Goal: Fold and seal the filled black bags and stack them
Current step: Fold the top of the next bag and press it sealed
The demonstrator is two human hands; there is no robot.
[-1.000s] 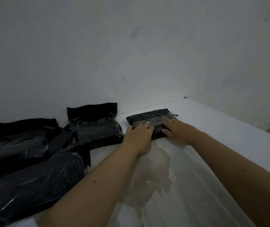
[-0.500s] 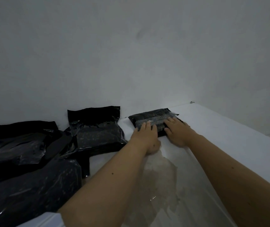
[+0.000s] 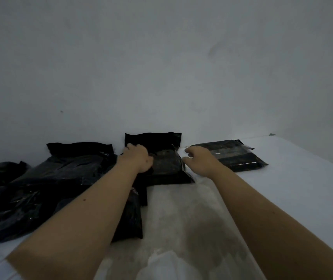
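Both hands at an unsealed black bag; one folded bag set aside on the white table.

The left hand (image 3: pixel 138 158) rests on the upper left corner of the unsealed black bag (image 3: pixel 165 162), fingers curled over its edge; whether they actually grip the film cannot be told. The right hand (image 3: pixel 200 160) hovers at the bag's 3 o'clock edge, fingers loosely spread and holding nothing; contact with the bag cannot be confirmed. This bag stands against the grey wall (image 3: pixel 161 67) with its open flap upright. At 3 o'clock from it, apart from both hands, the folded bag (image 3: pixel 234 156) lies flat on the white table (image 3: pixel 303 188). At 9 o'clock, a pile of filled black bags (image 3: pixel 50 188) overlaps, flaps unfolded. A clear plastic sheet (image 3: pixel 181 229) lies at 6 o'clock, between the forearms.
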